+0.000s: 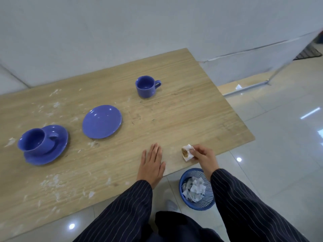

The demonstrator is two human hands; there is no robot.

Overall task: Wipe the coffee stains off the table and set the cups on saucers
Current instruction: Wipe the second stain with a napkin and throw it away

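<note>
A blue cup (146, 86) stands upright on the bare wooden table (183, 119), toward the far right. An empty blue saucer (102, 121) lies in the middle. At the left, a second blue cup (35, 140) rests tilted on another blue saucer (52, 154). My left hand (152, 165) lies flat on the table near its front edge, fingers together, holding nothing. My right hand (202, 156) pinches a folded white tissue (187, 152) with a brown stain, held at the table's front right edge.
A blue mesh waste basket (196, 189) with several crumpled tissues stands on the tiled floor, just below my right hand. White scuffs and flecks mark the table's left and front parts. A white wall runs behind the table.
</note>
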